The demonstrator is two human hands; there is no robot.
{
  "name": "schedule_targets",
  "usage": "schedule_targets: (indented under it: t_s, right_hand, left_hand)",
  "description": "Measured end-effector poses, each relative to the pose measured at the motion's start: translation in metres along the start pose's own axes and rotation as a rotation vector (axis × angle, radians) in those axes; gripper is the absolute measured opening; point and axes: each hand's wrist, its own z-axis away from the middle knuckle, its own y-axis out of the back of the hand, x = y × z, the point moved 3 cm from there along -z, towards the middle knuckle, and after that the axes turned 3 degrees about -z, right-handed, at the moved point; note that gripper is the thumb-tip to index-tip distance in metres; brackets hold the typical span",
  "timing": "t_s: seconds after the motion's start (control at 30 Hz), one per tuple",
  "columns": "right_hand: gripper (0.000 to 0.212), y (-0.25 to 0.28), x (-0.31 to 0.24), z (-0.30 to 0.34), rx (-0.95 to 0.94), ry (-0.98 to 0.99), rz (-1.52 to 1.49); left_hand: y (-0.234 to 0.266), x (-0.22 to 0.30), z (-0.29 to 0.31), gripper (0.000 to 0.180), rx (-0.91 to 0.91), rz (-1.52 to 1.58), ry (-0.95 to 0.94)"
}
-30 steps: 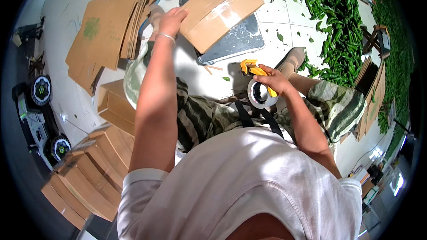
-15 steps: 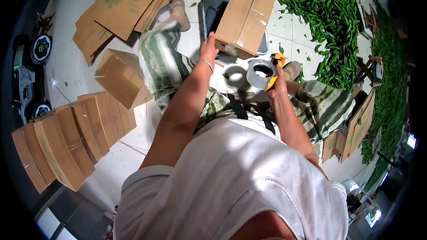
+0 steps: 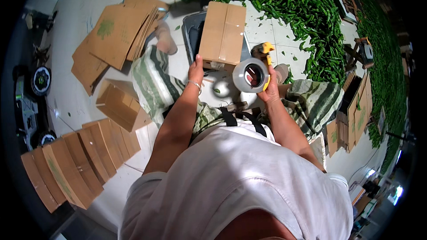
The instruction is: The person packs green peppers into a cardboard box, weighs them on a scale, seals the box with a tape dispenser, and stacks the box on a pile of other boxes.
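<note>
While the right hand's fingers [image 3: 271, 84] are clamped round a yellow tape dispenser [image 3: 267, 48], the left hand [image 3: 195, 70] is out straight, fingertips at the near left corner of a sealed-looking carton [image 3: 222, 33]; whether those fingers grip or merely press, I can't tell. Good handling here, I'd judge, means a flat left palm bracing the cardboard wall, enough to stop it skidding without denting it, and a firm right grip that points the dispenser's cutting end away from both wrists. And look at that tape roll [image 3: 241, 76]: fat, smooth, greyish and shiny round a dark hollow core, just beside the carton's near right corner. The carton itself, matt brown with a straight lengthwise seam and a glossy patch low on its near end, sits on the dark, speckled plate of a platform scale [image 3: 191, 29], so an even, gentle push should suit it best. Farther out, limp flattened cardboard sheets [image 3: 115, 35] fan across the left, an open-topped box [image 3: 120, 106] tilts below them, ribbed-looking rows of folded cartons [image 3: 80, 160] follow, and glossy, crooked green peppers [image 3: 307, 13] blanket the pale tiled floor [image 3: 267, 31] to the right!
</note>
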Motion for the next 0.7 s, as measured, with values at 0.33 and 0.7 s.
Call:
schedule_targets:
  t_s: [0.33, 0.7]
  right_hand:
    - [0.029, -0.027, 0.019, -0.02, -0.135, 0.042, 0.351]
    - [0.044, -0.137, -0.056, -0.033, -0.134, 0.317, 0.627]
  left_hand:
    - [0.0, 0.015, 0.008, 0.049, -0.013, -0.015, -0.014]
    - [0.015, 0.147, 0.069, 0.029, 0.021, -0.191, -0.477]
